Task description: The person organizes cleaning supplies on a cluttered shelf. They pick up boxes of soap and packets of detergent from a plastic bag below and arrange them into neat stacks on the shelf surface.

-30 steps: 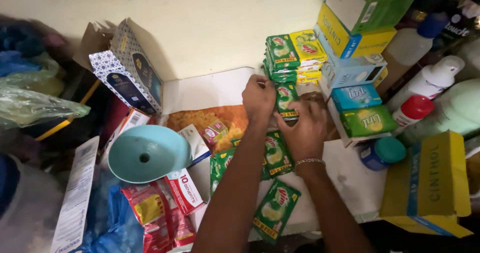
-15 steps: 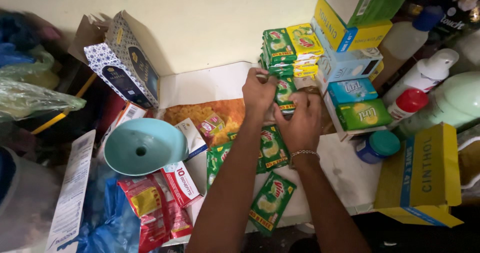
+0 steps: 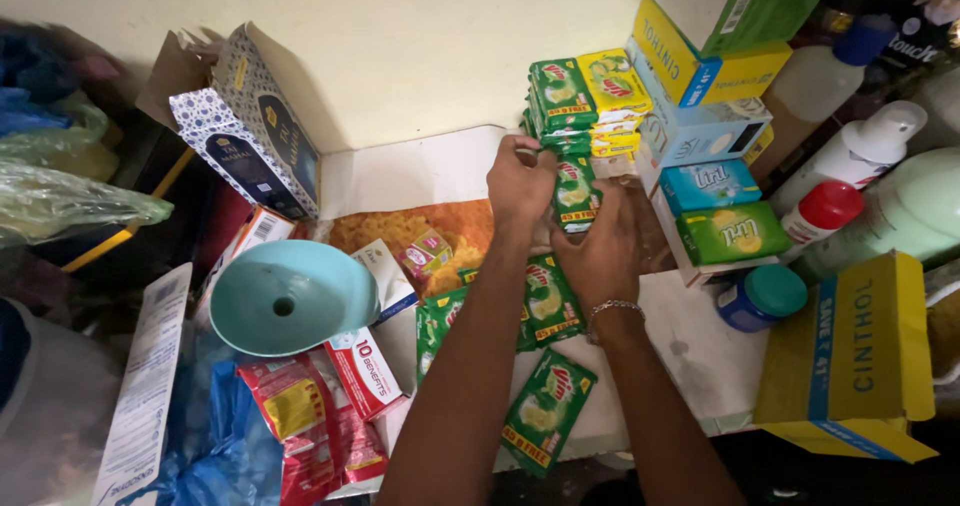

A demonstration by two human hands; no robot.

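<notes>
Close to me, at six o'clock, a flat green soap packet with a yellow picture (image 3: pixel 547 409) lies on the white worktop (image 3: pixel 700 361). A bit further, two more flat green packets (image 3: pixel 545 301) lie between my arms. At nine o'clock sits a pale blue plastic funnel (image 3: pixel 290 296), with red and white sachets (image 3: pixel 320 406) just below it.

Further out, at twelve o'clock, my two hands meet on one small green soap bar in a shiny wrapper (image 3: pixel 575 194). My left hand (image 3: pixel 520 181) is closed on its left side and top. My right hand (image 3: pixel 605 251) holds it from below and from the right. So both grips are clenched on that bar, and it stands upright, just off the worktop.

Furthest, at one o'clock, is a stack of green and yellow soap bars (image 3: pixel 580 101) against the cream wall. My bar sits right in front of that stack, touching or almost touching it; I cannot tell which.

I think I am stacking the bars, and this one is being put in its place. Next I would need to push it snug and level, then let go gently so nothing tips.
</notes>
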